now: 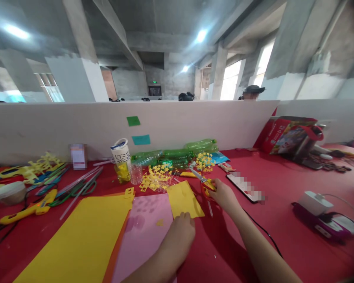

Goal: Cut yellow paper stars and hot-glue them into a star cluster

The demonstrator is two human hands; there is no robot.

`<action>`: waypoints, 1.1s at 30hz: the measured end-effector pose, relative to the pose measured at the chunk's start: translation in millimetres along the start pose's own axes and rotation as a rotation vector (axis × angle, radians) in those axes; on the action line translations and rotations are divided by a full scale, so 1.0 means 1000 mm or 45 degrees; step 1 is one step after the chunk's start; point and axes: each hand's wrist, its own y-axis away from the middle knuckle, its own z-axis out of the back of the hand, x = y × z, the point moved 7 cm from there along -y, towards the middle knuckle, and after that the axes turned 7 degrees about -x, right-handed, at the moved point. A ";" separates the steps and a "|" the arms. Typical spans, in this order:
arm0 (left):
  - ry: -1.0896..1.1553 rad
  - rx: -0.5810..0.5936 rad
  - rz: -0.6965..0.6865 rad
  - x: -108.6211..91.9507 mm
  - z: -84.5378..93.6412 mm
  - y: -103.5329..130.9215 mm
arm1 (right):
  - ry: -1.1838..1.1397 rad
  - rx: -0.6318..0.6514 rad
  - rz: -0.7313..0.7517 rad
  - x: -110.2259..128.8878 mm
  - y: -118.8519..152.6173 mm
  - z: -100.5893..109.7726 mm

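My right hand [224, 192] grips a pair of scissors [203, 178] with orange and yellow handles, blades pointing up and left. My left hand [184, 230] has its fingers curled over the lower edge of a small yellow sheet [184, 196], which partly overlaps a pink sheet [144, 236]; the fingertips are hidden. A yellow scrap [159, 223] lies on the pink sheet. Just beyond the small sheet is a heap of yellow star cut-outs [156, 177], with a second heap of stars [205, 162] farther right.
Large yellow sheets [73, 232] cover the left front. Behind are green plastic bottles [177, 154], a white cup [120, 153] and a clear bottle [135, 174]. A yellow glue gun [29, 210] lies left. At right are a phone [243, 186], a power strip [321, 224] and a red bag [286, 135].
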 end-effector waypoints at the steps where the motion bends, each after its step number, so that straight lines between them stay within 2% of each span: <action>1: 0.015 -0.009 -0.033 -0.006 0.001 0.006 | 0.014 0.000 0.031 0.001 -0.002 0.000; 3: 0.079 -0.019 -0.085 -0.016 0.003 0.015 | 0.043 0.007 0.091 0.004 -0.007 -0.002; 5: 0.171 -0.051 -0.067 -0.018 0.005 0.018 | 0.067 0.019 0.136 0.006 -0.012 -0.005; 10: 0.236 -0.263 0.170 0.005 0.005 0.015 | 0.110 0.043 0.194 -0.003 -0.012 -0.006; 14: 0.253 -0.237 0.139 0.009 -0.003 0.014 | 0.158 0.096 0.211 -0.021 -0.011 0.000; 17: 0.269 -0.248 0.105 0.005 -0.001 0.018 | 0.228 0.130 0.185 -0.032 -0.009 0.004; 20: 0.295 -0.244 0.089 0.002 0.003 0.021 | 0.316 0.127 0.172 -0.029 -0.004 0.010; 22: 0.299 -0.232 0.061 -0.001 0.005 0.022 | 0.363 0.099 0.188 -0.013 -0.002 0.014; 25: 0.309 -0.219 0.003 -0.006 0.006 0.023 | 0.380 0.101 0.283 0.031 -0.001 0.006; 29: 0.342 -0.228 -0.091 -0.015 0.009 0.023 | 0.391 0.297 0.369 0.093 -0.006 -0.043; 33: 0.362 -0.282 -0.121 -0.015 0.015 0.025 | 0.406 0.374 0.290 0.120 -0.017 -0.084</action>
